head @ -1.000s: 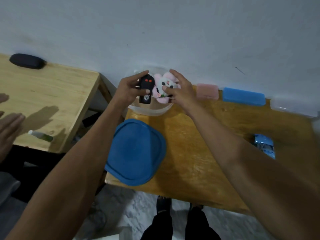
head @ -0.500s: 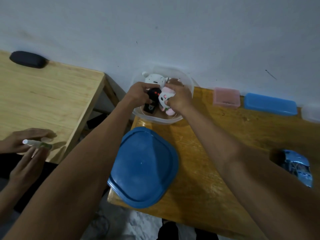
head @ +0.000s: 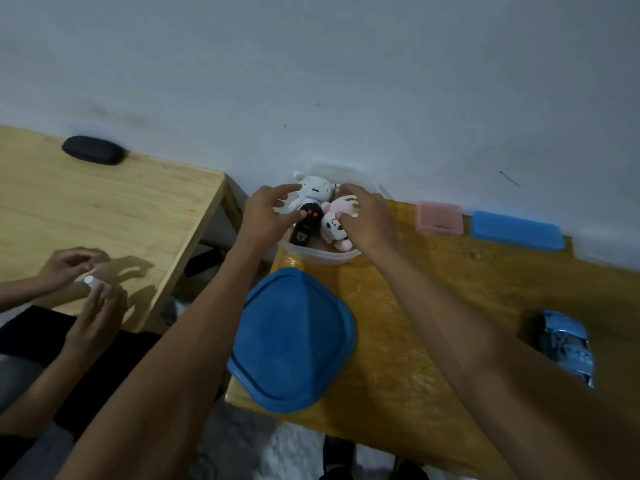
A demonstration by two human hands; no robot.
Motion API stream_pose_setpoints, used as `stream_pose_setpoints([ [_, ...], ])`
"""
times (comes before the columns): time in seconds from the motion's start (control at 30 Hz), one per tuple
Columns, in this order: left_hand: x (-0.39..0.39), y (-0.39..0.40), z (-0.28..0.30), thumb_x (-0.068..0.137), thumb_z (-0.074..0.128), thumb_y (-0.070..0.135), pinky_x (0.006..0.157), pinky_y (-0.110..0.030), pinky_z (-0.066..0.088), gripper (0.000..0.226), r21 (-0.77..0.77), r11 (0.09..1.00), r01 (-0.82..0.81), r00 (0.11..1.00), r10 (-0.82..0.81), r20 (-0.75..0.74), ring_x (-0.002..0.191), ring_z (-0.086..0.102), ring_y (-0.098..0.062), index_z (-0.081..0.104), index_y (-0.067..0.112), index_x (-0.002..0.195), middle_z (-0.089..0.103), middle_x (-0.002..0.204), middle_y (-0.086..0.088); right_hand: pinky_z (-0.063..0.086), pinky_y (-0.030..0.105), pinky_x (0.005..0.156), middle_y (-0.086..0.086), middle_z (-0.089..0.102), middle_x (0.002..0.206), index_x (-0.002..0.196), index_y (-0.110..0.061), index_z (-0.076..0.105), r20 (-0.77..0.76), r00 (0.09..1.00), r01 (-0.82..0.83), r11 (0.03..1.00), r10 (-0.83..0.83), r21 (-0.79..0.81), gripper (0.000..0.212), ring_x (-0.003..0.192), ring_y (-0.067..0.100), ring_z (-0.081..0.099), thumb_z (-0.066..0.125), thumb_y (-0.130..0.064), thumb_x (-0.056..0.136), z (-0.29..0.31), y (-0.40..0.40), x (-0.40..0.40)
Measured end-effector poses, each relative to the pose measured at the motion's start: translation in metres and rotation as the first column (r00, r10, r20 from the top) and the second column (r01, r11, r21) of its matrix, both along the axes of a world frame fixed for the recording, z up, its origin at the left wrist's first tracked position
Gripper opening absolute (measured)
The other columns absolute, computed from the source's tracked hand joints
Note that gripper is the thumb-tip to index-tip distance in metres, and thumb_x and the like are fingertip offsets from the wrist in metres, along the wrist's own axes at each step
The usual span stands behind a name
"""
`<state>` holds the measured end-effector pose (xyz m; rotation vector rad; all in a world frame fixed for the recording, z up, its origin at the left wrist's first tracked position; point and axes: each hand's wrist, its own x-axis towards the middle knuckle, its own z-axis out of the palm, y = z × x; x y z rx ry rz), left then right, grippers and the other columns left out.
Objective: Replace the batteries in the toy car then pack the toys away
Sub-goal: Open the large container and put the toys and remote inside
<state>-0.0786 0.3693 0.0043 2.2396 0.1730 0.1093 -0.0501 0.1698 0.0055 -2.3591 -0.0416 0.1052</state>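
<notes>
Two bare forearms, no sleeves; left hand (head: pixel 265 216) and right hand (head: pixel 369 220) without rings; dark trousers (head: pixel 341 459)

two wooden tables: a pale one (head: pixel 104 209) and a darker one (head: pixel 467 306). one clear tub (head: pixel 322 256) holding two plush toys, a white one (head: pixel 311 190) and a pink one (head: pixel 336 226), plus one black remote (head: pixel 306 225). one blue lid (head: pixel 294 337), one blue toy car (head: pixel 568 348), one pink box (head: pixel 439 218), one blue box (head: pixel 517 230), one black case (head: pixel 92 150). four hands in sight, two of them the wearer's
</notes>
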Motion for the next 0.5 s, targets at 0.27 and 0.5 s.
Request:
stream_pose_setpoints([
  [0.27, -0.076, 0.03, -0.018, 0.076, 0.086, 0.043, 0.082, -0.029, 0.05, 0.052, 0.054, 0.997, -0.057, 0.994, 0.062, -0.09, 0.095, 0.065, -0.015, 0.072, 0.028, 0.123, 0.068, 0.106, -0.003, 0.056, 0.034, 0.079, 0.002, 0.065, 0.113, 0.13, -0.032, 0.062, 0.001, 0.994, 0.111, 0.991, -0.111, 0.074, 0.041, 0.1, 0.021, 0.065, 0.07, -0.025, 0.091, -0.009, -0.011, -0.078],
  [0.5, -0.117, 0.042, -0.06, 0.076, 0.088, 0.038, 0.102, -0.037, 0.047, 0.064, -0.001, 0.999, -0.046, 0.938, 0.043, -0.344, 0.116, 0.054, -0.012, 0.065, 0.027, 0.135, 0.063, 0.124, 0.005, 0.053, 0.043, 0.098, 0.006, 0.064, 0.13, 0.134, -0.032, 0.058, -0.241, 0.961, 0.133, 0.991, -0.132, -0.015, 0.047, 0.118, 0.025, 0.061, 0.071, -0.036, 0.089, -0.057, -0.018, -0.146],
])
